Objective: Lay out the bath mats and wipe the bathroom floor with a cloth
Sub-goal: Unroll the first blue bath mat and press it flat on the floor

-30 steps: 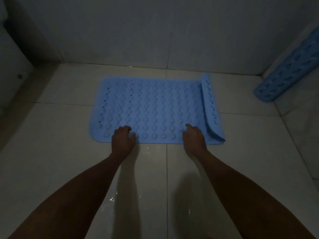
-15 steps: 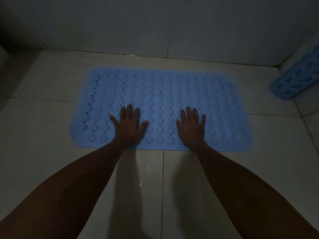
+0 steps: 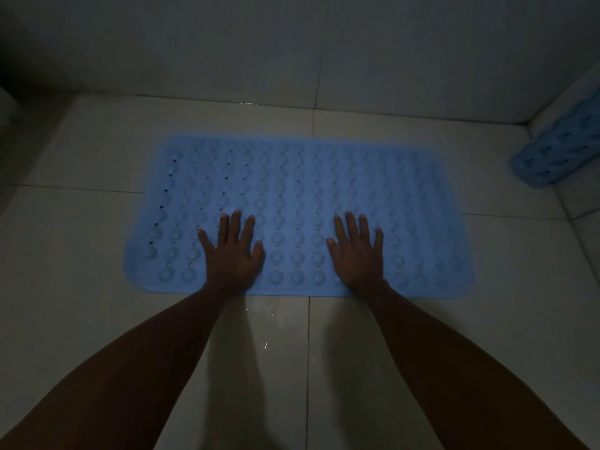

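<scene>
"So, is the blue mat (image 3: 302, 203) down?"

"Yes. It lies flat on the floor (image 3: 81, 287) by the wall. The left hand (image 3: 234, 254) and right hand (image 3: 357, 254) press on its near edge, fingers (image 3: 235, 222) spread wide, holding nothing."

"What is left?"

"Another mat (image 3: 561, 157) leans at the right, not laid out yet (I think). No cloth shows, so wiping looks undone. No tubs or buckets show."
</scene>
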